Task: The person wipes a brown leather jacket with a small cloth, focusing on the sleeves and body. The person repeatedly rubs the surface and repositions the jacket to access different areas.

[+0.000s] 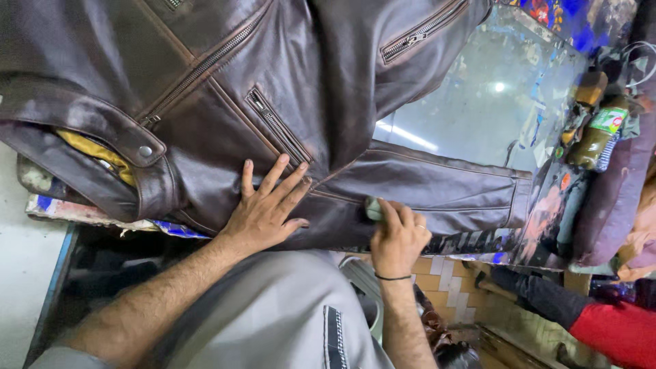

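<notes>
Head view: I'm pressing my left hand (263,212), fingers splayed flat, steadying the dark brown leather jacket (273,102), while right-hand (398,236) fingers are pinching a small pale-green pad (372,208) against its sleeve.

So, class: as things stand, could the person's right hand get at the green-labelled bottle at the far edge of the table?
Probably yes. The right hand presses a small pad on the jacket sleeve, and the bottle lies beyond the cuff with only bare glass table between. The hand would first have to let the pad go.
</notes>
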